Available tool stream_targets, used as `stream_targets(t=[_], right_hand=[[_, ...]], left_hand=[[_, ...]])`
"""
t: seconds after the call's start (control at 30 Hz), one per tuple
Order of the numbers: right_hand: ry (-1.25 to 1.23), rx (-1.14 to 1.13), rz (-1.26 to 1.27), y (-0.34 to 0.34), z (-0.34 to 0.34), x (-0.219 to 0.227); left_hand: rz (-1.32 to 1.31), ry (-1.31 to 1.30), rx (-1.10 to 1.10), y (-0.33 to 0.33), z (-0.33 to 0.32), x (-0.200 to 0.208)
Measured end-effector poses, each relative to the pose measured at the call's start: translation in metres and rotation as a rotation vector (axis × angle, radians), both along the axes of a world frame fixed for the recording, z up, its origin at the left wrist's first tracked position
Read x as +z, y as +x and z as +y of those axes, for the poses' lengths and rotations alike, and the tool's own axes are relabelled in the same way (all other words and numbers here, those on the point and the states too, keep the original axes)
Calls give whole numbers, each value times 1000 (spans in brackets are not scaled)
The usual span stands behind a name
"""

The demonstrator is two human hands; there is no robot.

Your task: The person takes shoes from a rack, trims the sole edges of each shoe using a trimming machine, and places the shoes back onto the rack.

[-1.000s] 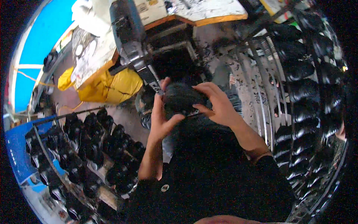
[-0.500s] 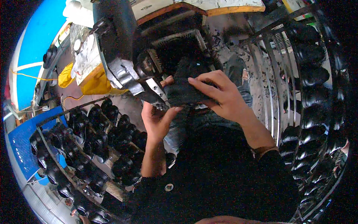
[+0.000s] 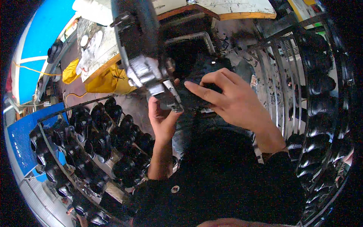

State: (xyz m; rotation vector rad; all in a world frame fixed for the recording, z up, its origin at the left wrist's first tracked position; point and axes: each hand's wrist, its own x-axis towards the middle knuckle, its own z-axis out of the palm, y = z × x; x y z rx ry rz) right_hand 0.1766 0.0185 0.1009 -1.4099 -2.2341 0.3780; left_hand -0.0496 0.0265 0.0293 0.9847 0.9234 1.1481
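Observation:
A dark machine head with a worn metal end (image 3: 145,73), like a sewing machine's, reaches down in front of me. Under and beside its tip is a black piece (image 3: 202,73) that looks like a shoe upper; its outline blends into the dark behind it. My left hand (image 3: 163,123) curls round the piece's left side, thumb by the machine's tip, some fingers hidden behind the metal. My right hand (image 3: 232,100) grips the right side, index finger stretched toward the machine and the other fingers bent against the black material.
Racks of black shoes stand at left (image 3: 102,140) and right (image 3: 319,87). A grey crate (image 3: 207,39) lies beyond my hands. At the back is a worn wood-edged table (image 3: 245,16); yellow cloth (image 3: 107,80) hangs by a stained bench (image 3: 100,49) at left.
The machine and surroundings have shifted rightward in the view. My right hand has moved slightly right and its fingers have bent more; the black piece has turned or shifted under them.

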Motion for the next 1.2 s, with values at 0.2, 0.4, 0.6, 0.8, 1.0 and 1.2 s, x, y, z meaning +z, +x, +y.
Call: stream_targets(t=[0.2,0.4,0.6,0.8,1.0,1.2], right_hand=[[-84,-153,287,11,-38,-35],[-7,-466,280,47,-157,21],[689,-1432,-212,29,-389,160],[672,-1747,-616,109,-457,149],[332,-1651,-709,232,-489,96],[148,-2045,-924,234,-579,103]], left_hand=[[274,286,-261,41,-4,1],[265,927,-614,98,-30,12],[276,844,-1109,130,-63,2],[367,779,-1228,129,-82,-17],[456,823,-1226,131,-79,-30],[481,444,-1136,128,-84,-62]])
